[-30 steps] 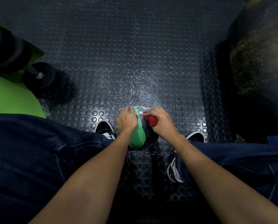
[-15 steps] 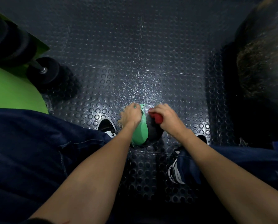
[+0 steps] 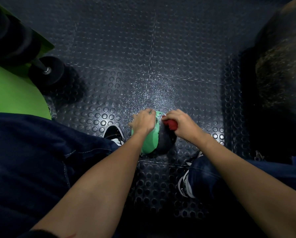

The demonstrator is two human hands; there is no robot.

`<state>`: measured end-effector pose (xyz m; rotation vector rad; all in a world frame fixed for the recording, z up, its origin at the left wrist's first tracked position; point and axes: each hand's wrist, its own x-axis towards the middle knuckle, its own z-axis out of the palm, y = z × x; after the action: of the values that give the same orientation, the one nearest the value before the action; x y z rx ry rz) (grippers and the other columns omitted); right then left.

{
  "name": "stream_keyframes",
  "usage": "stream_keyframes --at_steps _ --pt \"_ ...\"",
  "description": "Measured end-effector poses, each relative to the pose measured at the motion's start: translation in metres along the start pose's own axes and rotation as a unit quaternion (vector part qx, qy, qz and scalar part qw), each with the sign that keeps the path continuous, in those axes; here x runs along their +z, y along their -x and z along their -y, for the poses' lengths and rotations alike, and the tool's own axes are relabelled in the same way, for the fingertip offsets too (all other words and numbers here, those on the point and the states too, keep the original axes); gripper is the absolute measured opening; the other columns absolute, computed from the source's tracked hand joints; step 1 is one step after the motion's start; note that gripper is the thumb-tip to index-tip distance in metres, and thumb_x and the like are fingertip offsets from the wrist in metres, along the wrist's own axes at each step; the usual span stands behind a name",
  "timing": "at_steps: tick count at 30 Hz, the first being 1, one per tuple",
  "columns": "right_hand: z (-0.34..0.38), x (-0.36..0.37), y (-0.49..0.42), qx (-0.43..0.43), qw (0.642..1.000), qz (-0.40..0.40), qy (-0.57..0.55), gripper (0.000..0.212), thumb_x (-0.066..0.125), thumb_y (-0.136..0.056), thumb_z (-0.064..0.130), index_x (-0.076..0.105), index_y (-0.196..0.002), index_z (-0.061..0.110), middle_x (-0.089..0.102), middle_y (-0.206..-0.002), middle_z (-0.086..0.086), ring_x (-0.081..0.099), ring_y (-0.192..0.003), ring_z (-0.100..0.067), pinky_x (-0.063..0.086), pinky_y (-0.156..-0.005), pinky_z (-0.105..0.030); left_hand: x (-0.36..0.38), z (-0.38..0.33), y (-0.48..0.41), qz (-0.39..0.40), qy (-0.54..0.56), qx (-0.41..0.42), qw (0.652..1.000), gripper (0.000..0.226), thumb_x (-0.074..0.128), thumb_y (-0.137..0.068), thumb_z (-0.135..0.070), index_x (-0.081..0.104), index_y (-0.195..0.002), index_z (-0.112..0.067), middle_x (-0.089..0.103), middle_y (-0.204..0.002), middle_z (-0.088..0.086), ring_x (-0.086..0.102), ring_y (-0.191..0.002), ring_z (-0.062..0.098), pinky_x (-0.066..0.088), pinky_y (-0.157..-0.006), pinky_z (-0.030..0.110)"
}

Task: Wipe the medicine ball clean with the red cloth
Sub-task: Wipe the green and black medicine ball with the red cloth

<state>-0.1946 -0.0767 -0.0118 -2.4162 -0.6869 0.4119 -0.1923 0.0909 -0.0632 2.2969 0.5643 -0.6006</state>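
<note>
The medicine ball [image 3: 154, 141], half green and half black, sits on the studded floor between my feet. My left hand [image 3: 143, 123] rests on its green left side with fingers spread over the top. My right hand [image 3: 181, 123] grips the bunched red cloth [image 3: 170, 125] and presses it onto the black upper right part of the ball. Most of the cloth is hidden under my fingers.
A black dumbbell [image 3: 46, 70] lies at the left on a green surface [image 3: 11, 93]. A large dark rounded object [image 3: 281, 66] fills the right side. My shoes [image 3: 114, 133] stand on either side of the ball on the black rubber floor [image 3: 143, 57].
Both hands stay on the ball. The red cloth has shifted slightly across the black top of the ball. The view has tilted a little.
</note>
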Motion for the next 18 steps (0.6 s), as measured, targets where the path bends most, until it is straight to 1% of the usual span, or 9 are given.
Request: stream_keyframes --at_steps 3,4,7,10,12,14,16,17,18 --pt "0.007 0.002 0.001 -0.064 0.996 0.054 0.011 0.034 0.072 -0.077 0.004 0.068 -0.108 0.016 0.061 -0.105 0.006 0.051 -0.098 -0.015 0.044 -0.091 -0.029 0.000 0.003 0.000 0.003 0.011 -0.003 1.000 0.045 0.028 -0.104 -0.053 0.053 -0.137 -0.035 0.058 -0.139 -0.005 0.048 -0.132 0.028 0.023 -0.113 0.067" --pt "0.007 0.001 0.000 -0.061 0.997 0.056 0.006 0.036 0.072 -0.076 0.003 0.068 -0.109 0.017 0.061 -0.106 0.006 0.051 -0.099 -0.015 0.044 -0.092 -0.029 0.000 0.005 0.000 0.005 0.016 0.000 1.000 0.046 0.027 -0.104 -0.053 0.052 -0.138 -0.035 0.057 -0.141 -0.005 0.047 -0.134 0.028 0.022 -0.113 0.068" --pt "0.003 0.003 -0.006 0.001 1.000 0.005 -0.003 0.045 0.067 -0.070 -0.010 0.068 -0.108 0.015 0.061 -0.104 0.003 0.050 -0.099 -0.018 0.045 -0.091 -0.037 -0.004 0.006 0.000 0.011 0.018 0.008 1.000 0.044 0.027 -0.105 -0.051 0.054 -0.135 -0.035 0.056 -0.142 -0.004 0.047 -0.134 0.030 0.026 -0.112 0.068" --pt "0.008 0.005 -0.006 -0.052 0.998 0.039 0.007 0.040 0.069 -0.074 -0.004 0.067 -0.110 0.015 0.061 -0.108 0.005 0.048 -0.101 -0.016 0.042 -0.091 -0.028 -0.006 0.005 0.000 0.009 0.018 0.001 1.000 0.041 0.028 -0.105 -0.049 0.055 -0.134 -0.036 0.057 -0.140 -0.006 0.047 -0.132 0.027 0.026 -0.112 0.066" --pt "0.008 0.003 -0.010 -0.026 0.999 0.023 -0.006 0.041 0.067 -0.074 -0.006 0.067 -0.109 0.016 0.061 -0.106 0.005 0.048 -0.100 -0.015 0.043 -0.092 -0.031 -0.007 0.005 0.000 0.015 0.022 0.001 1.000 0.042 0.029 -0.104 -0.050 0.055 -0.135 -0.037 0.057 -0.141 -0.005 0.047 -0.132 0.027 0.027 -0.112 0.065" --pt "0.009 0.002 -0.014 0.003 1.000 0.005 0.001 0.042 0.065 -0.074 -0.008 0.067 -0.108 0.016 0.060 -0.101 0.006 0.047 -0.097 -0.015 0.044 -0.089 -0.035 -0.008 0.003 0.000 0.018 0.023 0.002 1.000 0.040 0.029 -0.104 -0.048 0.059 -0.128 -0.035 0.060 -0.135 -0.004 0.049 -0.129 0.027 0.030 -0.111 0.064" --pt "0.012 0.003 -0.015 -0.026 0.999 0.028 0.002 0.040 0.065 -0.074 -0.007 0.068 -0.107 0.016 0.060 -0.101 0.006 0.047 -0.096 -0.015 0.041 -0.088 -0.030 -0.010 0.001 0.001 0.014 0.019 -0.001 1.000 0.039 0.030 -0.105 -0.045 0.061 -0.124 -0.032 0.061 -0.131 -0.002 0.049 -0.127 0.027 0.032 -0.109 0.062" --pt "0.012 0.003 -0.015 -0.031 0.999 0.035 -0.005 0.041 0.065 -0.073 -0.008 0.068 -0.108 0.015 0.060 -0.102 0.005 0.047 -0.097 -0.016 0.041 -0.088 -0.029 -0.011 0.001 0.002 0.011 0.017 0.002 1.000 0.040 0.030 -0.105 -0.046 0.060 -0.127 -0.032 0.061 -0.132 -0.002 0.049 -0.128 0.027 0.032 -0.110 0.062" --pt "0.012 0.004 -0.016 -0.015 0.999 0.029 -0.012 0.044 0.064 -0.072 -0.009 0.068 -0.108 0.015 0.061 -0.103 0.005 0.048 -0.098 -0.016 0.041 -0.090 -0.030 -0.011 0.001 0.002 0.009 0.017 0.005 1.000 0.041 0.030 -0.106 -0.047 0.058 -0.131 -0.032 0.060 -0.134 -0.003 0.048 -0.129 0.027 0.032 -0.110 0.062"
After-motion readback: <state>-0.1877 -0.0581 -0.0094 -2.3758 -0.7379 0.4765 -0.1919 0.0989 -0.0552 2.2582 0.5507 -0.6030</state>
